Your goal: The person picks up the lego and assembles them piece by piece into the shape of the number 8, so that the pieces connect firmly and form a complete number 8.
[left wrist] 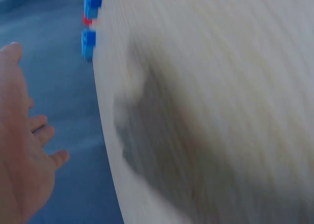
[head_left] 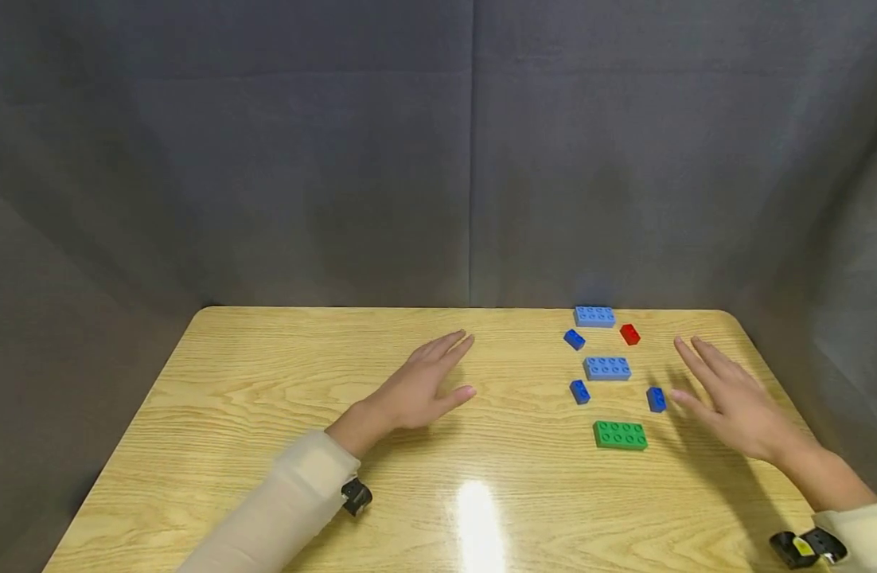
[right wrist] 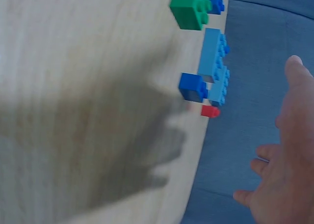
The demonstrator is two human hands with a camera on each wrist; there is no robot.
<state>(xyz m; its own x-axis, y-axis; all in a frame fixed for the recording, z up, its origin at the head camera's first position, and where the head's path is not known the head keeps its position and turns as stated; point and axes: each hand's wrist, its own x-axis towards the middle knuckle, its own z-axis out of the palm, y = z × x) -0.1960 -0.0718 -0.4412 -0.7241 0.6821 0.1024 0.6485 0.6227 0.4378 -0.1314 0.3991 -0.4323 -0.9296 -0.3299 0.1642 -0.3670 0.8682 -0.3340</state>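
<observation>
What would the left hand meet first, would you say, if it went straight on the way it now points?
Probably the dark curtain behind the table: in the head view, the left hand points left of the bricks, though depth is hard to judge.

Your left hand (head_left: 419, 390) and right hand (head_left: 746, 410) hover over the tabletop (head_left: 231, 382), fingers (head_left: 697, 366) extended. Between them, a small blue brick (head_left: 656, 399) lies just left of your right thumb (head_left: 692, 403), and a red brick (head_left: 629, 334) left of your right fingertips (head_left: 680, 343). Farther left of those fingers sit two light blue bricks (head_left: 607, 368) and two more small blue bricks (head_left: 579, 391); a green brick (head_left: 621, 435) lies nearer you than either thumb.
</observation>
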